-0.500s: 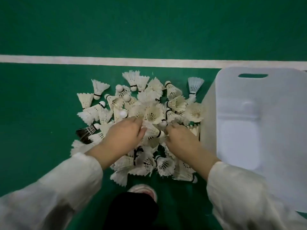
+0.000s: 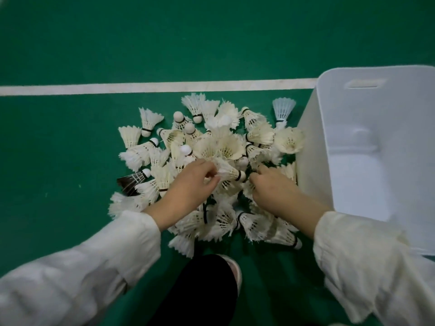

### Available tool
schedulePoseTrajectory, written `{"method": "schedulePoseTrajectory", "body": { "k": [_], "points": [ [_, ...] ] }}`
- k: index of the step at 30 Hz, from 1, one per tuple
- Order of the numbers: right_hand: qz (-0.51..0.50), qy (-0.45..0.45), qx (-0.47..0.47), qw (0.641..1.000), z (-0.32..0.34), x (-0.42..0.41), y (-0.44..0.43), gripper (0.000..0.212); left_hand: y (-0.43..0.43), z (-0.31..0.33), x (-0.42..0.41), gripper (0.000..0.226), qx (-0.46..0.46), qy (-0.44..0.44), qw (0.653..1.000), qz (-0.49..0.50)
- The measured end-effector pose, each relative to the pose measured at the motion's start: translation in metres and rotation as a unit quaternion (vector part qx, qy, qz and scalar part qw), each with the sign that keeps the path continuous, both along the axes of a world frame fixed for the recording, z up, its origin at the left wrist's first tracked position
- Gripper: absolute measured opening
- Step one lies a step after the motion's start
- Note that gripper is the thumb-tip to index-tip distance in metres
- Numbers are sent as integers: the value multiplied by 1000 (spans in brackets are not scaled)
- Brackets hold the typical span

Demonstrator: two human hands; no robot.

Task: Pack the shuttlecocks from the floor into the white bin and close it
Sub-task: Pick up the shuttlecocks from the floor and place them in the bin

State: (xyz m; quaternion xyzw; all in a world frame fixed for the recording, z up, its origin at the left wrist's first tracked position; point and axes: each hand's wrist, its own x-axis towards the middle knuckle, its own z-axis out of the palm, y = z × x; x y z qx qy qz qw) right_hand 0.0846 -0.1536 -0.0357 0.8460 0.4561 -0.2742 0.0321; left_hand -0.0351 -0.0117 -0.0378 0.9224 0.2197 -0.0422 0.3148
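A heap of several white feather shuttlecocks [image 2: 219, 147] lies on the green floor, with one black-feathered shuttlecock [image 2: 130, 182] at its left edge. My left hand [image 2: 190, 187] sits on the middle of the heap and pinches the feathers of one shuttlecock [image 2: 229, 171] lying on its side. My right hand [image 2: 273, 189] is just right of it, fingers curled down into the pile; what they hold is hidden. The white bin [image 2: 381, 147] stands open at the right, touching the heap, and its inside looks empty.
A white court line [image 2: 94, 88] runs across the green floor behind the heap. My shoe and dark trouser leg [image 2: 211, 285] are at the bottom centre, just below the pile. A slot handle [image 2: 366, 84] is cut in the bin's far wall.
My left hand has closed its fingers on a shuttlecock's feathers. The right hand has dug slightly deeper into the pile. The view has shifted a little.
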Motion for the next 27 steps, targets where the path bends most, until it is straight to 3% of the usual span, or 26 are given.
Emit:
{"method": "schedulePoseTrajectory", "body": {
  "k": [4, 9, 14, 20, 22, 25, 27],
  "points": [
    [31, -19, -1, 999, -1, -7, -6, 35, 0, 1, -18, 10, 14, -35, 999, -2],
    [49, -47, -49, 996, -11, -10, -12, 40, -7, 6, -35, 12, -85, -56, 990, 93],
    [49, -50, -86, 994, -19, 5, -13, 35, -9, -3, -35, 17, -132, -52, 983, 118],
    [63, -69, -28, 995, -10, 14, -12, 26, -2, -9, -29, 16, -143, -80, 975, 149],
    [58, -66, 19, 996, 1, 18, -13, 24, 2, -9, -24, 9, -129, -78, 980, 131],
    [64, -76, 77, 992, 26, 25, -18, 13, 4, -6, 1, 31, -40, -37, 998, 33],
    [66, -73, 99, 990, 43, 29, -23, 21, 3, -4, 24, 40, 48, 8, 998, -40]
  ]
}}
